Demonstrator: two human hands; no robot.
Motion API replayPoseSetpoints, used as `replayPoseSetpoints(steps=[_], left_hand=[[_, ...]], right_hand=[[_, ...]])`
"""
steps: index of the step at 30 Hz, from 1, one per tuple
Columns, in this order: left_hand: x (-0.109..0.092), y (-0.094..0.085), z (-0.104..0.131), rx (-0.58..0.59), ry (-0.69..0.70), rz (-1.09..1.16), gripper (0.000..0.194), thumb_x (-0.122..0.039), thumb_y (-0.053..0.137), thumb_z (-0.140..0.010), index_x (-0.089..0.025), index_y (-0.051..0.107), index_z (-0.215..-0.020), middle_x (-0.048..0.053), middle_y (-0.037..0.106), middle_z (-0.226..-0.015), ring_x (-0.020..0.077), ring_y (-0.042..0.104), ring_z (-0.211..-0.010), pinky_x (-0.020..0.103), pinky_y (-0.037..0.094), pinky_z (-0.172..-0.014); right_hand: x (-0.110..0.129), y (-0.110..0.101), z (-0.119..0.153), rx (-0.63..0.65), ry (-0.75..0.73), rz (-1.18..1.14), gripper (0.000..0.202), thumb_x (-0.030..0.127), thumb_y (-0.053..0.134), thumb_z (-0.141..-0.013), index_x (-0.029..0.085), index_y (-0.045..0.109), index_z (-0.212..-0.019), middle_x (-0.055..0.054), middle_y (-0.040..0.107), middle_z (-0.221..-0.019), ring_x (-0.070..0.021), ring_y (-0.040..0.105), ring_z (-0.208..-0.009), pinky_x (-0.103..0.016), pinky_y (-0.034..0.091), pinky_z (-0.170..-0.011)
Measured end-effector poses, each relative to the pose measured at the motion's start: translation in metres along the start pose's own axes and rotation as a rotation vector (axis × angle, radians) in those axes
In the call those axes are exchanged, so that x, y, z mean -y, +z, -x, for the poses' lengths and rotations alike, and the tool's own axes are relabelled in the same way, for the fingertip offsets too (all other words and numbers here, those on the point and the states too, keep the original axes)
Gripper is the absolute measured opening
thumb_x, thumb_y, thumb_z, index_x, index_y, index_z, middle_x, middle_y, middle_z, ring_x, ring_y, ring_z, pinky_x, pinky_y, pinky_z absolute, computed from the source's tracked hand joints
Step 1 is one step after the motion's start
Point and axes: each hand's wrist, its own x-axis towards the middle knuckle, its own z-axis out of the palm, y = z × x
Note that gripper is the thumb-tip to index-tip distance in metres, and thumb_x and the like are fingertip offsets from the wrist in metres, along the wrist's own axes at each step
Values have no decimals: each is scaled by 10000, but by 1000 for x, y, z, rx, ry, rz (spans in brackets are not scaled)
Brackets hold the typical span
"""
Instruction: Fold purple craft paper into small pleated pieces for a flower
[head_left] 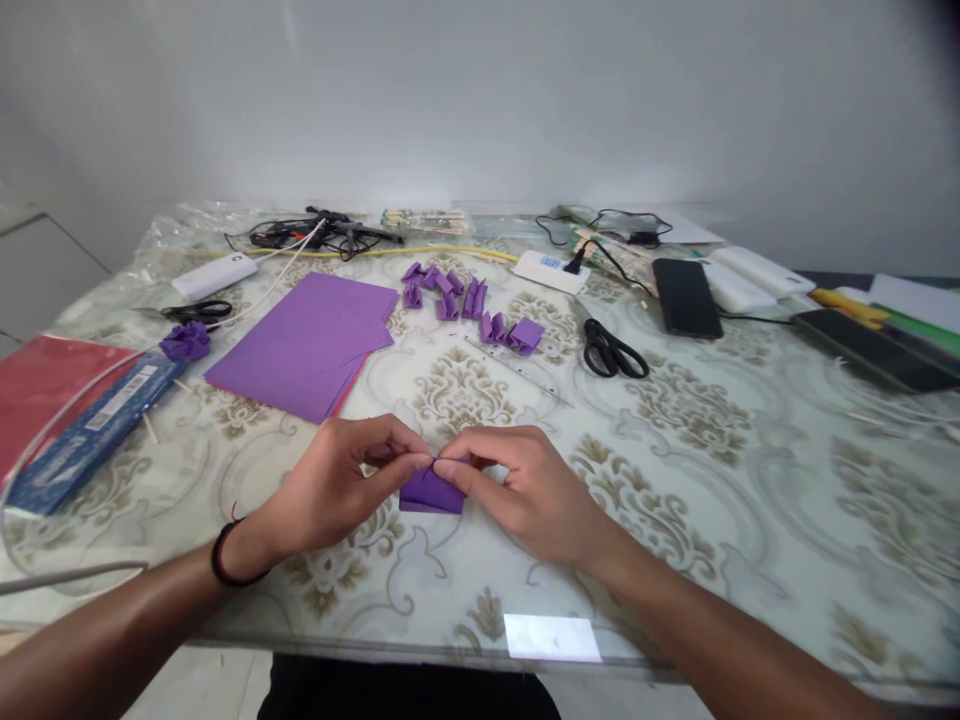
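Note:
A small folded piece of purple paper is held between both hands, just above or on the patterned tabletop near its front. My left hand pinches its upper edge from the left with thumb and index finger. From the right, my right hand pinches the same edge, the two thumbs almost touching. Beyond the hands lie several folded purple paper pieces. To their left is a stack of purple sheets, with a little red paper showing beneath it.
Black-handled scissors and a clear ruler lie beyond my right hand. A black phone and a white power strip are farther back. At left are a crumpled purple paper, a blue box and red sheets.

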Motion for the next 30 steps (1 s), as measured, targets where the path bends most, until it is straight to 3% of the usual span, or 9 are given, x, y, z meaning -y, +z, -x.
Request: replayPoseSetpoints(steps=[6,10,13,19,24,27,30], left_hand=[[1,1,-1,5,-54,43,101,-242,693,-977,-178,740,-914,-4,743,-790,121,647,-697,217,498,-626],[5,2,-2,126,-153,206,117,-253,742,-944,-173,690,-876,-13,698,-743,115,628,-666,212,484,-603],[9,3,-3,116,-187,341,142,-254,779,-928,-180,659,-909,-24,672,-731,109,625,-652,198,468,-580],[13,2,-3,-97,-53,393,180,-235,764,-971,-220,682,-1131,-32,660,-802,107,648,-669,196,535,-603],[5,-10,-2,15,-38,308,155,-280,698,-1034,-224,751,-1168,14,699,-869,104,584,-631,193,478,-519],[0,-21,-3,131,54,323,231,-222,689,-1031,-257,777,-1242,79,732,-1187,184,717,-976,264,610,-813],[-1,-27,-5,228,91,280,335,-127,734,-974,-283,789,-1265,84,695,-1308,226,690,-1197,313,590,-1022]], right_hand=[[-2,1,-2,-4,116,-69,252,273,651,-1005,204,689,-766,30,649,-666,-133,569,-617,-253,407,-563],[-4,2,-2,-4,134,-117,215,271,697,-975,207,691,-770,30,652,-682,-136,575,-642,-261,454,-618],[-4,0,-1,-37,140,-183,154,311,701,-981,215,671,-864,22,663,-759,-149,611,-704,-273,490,-664],[-3,-4,0,-25,144,-304,169,329,689,-993,221,632,-1110,-6,702,-888,-180,703,-797,-317,547,-753],[-5,-4,-1,-23,160,-390,206,291,705,-994,232,639,-1180,30,682,-815,-168,730,-742,-295,540,-709],[-6,-6,-1,9,171,-428,240,275,710,-994,237,623,-1214,48,658,-781,-163,726,-720,-291,538,-697],[-6,-8,0,28,169,-443,211,291,730,-990,238,603,-1150,69,615,-755,-145,700,-683,-278,522,-677]])
